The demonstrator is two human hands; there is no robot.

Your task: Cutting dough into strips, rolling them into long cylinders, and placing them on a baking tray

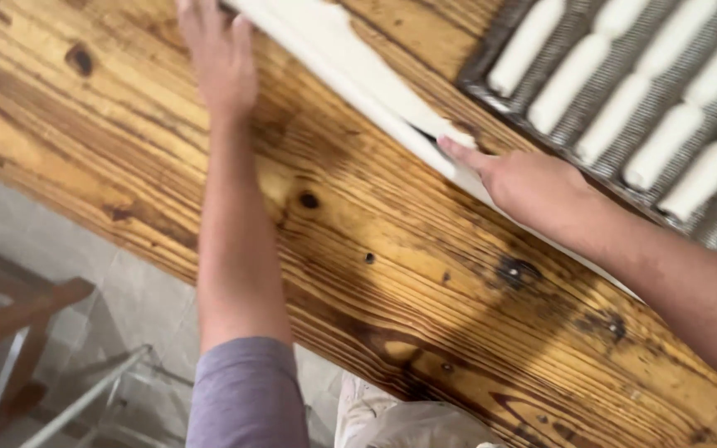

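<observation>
Left hand [219, 58] lies flat and open on the bench [126, 124] at 11 o'clock, holding nothing, fingertips by the dough strip [338, 50]. Right hand [533, 187] at 2 o'clock pinches that strip's edge, below the tray [707, 224] of dough logs [570, 83]. Judged: lifting or straightening the strip; both hands should move evenly.

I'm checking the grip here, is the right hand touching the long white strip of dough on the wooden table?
Touching. The head view shows the right hand with its fingers pressed onto the white dough strip, with no gap showing.
</observation>
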